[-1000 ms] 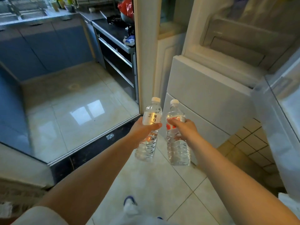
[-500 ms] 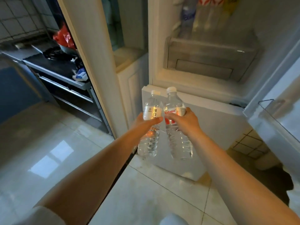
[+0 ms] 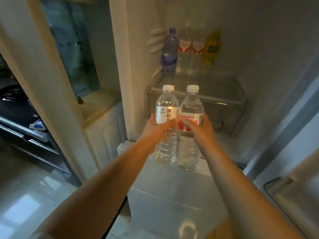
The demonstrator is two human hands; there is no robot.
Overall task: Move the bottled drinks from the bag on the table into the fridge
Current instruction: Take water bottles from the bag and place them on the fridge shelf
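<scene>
In front of the open fridge (image 3: 276, 83), the left hand (image 3: 155, 128) grips a white-label water bottle (image 3: 166, 121) and the right hand (image 3: 200, 128) grips a red-label bottle (image 3: 189, 125), both upright, touching, held mid-body. Full, thin-walled plastic: likely heavy, squeezable, slippery. Beyond, a clear drawer (image 3: 224, 107); above it four shelved bottles (image 3: 189, 50), with open shelf to their right.

Both bare forearms come up from the bottom corners of the frame and angle in toward the middle, stretched out pretty much straight. The left hand (image 3: 156, 128) and right hand (image 3: 201, 129) sit side by side just above center, nearly touching. Each has its fingers curled round its own bottle, thumbs pointing inward.
</scene>
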